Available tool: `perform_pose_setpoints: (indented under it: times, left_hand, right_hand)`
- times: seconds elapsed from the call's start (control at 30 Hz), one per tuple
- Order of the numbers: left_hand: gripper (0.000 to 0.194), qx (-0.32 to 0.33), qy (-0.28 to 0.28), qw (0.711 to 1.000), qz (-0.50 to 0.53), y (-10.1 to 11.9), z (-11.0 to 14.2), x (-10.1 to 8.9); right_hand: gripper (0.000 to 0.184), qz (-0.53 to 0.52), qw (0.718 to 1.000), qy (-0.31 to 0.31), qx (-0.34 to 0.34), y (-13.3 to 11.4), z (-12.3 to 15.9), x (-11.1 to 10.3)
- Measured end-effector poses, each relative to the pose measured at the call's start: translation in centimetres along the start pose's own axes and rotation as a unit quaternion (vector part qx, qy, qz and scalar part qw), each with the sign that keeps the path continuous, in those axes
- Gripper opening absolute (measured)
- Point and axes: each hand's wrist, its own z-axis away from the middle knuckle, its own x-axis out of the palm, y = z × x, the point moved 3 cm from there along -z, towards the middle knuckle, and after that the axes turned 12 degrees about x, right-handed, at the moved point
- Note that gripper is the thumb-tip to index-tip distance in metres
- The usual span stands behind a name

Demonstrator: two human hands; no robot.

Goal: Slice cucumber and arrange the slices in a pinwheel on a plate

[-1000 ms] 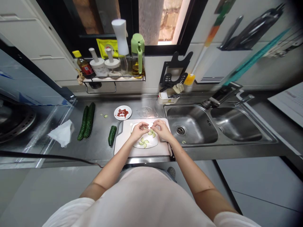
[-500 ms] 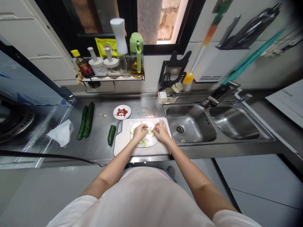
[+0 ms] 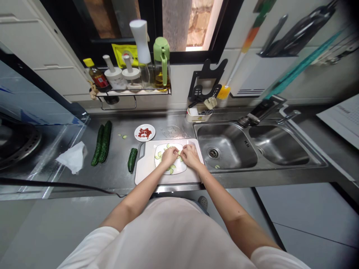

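Observation:
Both hands are over a white plate that lies on a pale cutting board. Thin green-edged cucumber slices are arranged in small clusters around the plate. My left hand has its fingertips pinched together above the plate's right half; what they hold, if anything, is too small to make out. Close beside it, my right hand is over the plate's right edge, its fingers bent and pinched at a cucumber slice. The hands partly hide the slices between them.
A small white dish of chopped red pieces stands behind the board. A cut cucumber lies left of the board, two whole cucumbers farther left, near a crumpled tissue. To the right is a double sink.
My left hand has moved right across the plate, up to my right hand, uncovering slices on the plate's left side. The right hand has barely moved.

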Motion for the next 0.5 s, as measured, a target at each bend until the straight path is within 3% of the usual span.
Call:
perform_pose_setpoints:
  times: [0.5]
  left_hand:
    - [0.015,-0.005,-0.046,0.997,-0.06,0.43,-0.31,0.98]
  right_hand:
    - [0.013,0.039,0.999,0.0,-0.002,-0.57,0.15,-0.02]
